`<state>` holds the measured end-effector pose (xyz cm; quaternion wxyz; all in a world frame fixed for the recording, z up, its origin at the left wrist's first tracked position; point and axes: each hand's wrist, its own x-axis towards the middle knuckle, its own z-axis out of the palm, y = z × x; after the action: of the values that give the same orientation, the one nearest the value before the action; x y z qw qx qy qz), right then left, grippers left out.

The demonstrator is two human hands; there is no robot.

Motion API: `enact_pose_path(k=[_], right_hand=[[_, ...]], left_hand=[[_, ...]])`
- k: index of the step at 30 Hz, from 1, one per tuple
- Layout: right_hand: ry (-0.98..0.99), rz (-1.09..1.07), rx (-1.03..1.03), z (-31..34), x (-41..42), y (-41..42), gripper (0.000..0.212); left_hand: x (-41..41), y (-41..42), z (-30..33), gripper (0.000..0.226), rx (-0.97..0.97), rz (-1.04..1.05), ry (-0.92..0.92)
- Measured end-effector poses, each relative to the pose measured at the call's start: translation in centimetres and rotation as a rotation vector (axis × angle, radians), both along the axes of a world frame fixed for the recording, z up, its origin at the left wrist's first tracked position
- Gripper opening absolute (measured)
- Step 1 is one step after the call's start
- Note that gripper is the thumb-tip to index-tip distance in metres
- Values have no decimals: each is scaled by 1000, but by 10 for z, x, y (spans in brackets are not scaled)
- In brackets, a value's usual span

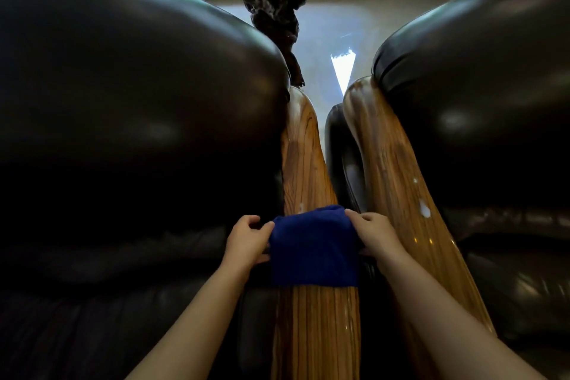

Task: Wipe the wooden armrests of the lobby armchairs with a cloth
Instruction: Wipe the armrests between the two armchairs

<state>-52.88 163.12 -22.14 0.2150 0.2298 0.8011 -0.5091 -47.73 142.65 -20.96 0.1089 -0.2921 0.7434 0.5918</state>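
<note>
A dark blue cloth point(313, 248) lies draped across the glossy wooden armrest point(303, 163) of the left armchair, near its middle. My left hand point(246, 239) grips the cloth's left edge and my right hand point(374, 234) grips its right edge. A second wooden armrest point(398, 182), belonging to the right armchair, runs alongside and carries a few whitish spots. The cloth hides the part of the armrest beneath it.
Two dark leather armchairs stand side by side: the left one point(129, 102) and the right one point(493, 95), with a narrow gap between their armrests. A dark carved wooden sculpture point(276, 0) rises behind them on a pale shiny floor point(333, 28).
</note>
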Motion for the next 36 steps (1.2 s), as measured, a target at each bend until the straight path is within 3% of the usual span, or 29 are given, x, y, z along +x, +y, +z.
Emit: enact_pose_path(k=[6, 9, 12, 14, 18, 28, 36], right_hand=[[475, 49, 43, 8, 9, -8, 26], [689, 135, 324, 2, 24, -24, 35], [755, 372, 627, -5, 35, -42, 49], [746, 444, 731, -12, 41, -49, 51], [654, 428, 781, -23, 39, -52, 58], [568, 402, 621, -22, -35, -63, 58], [449, 314, 607, -26, -127, -76, 60]], left_hand=[[-10, 1, 7, 50, -28, -55, 269], [-8, 14, -4, 52, -305, -112, 401], [-1, 35, -23, 56, -667, -351, 449], [4, 46, -35, 54, -759, -437, 413], [4, 55, -51, 56, -779, -399, 347], [-73, 46, -49, 56, -717, -355, 353], [-170, 32, -48, 55, -854, -405, 460]])
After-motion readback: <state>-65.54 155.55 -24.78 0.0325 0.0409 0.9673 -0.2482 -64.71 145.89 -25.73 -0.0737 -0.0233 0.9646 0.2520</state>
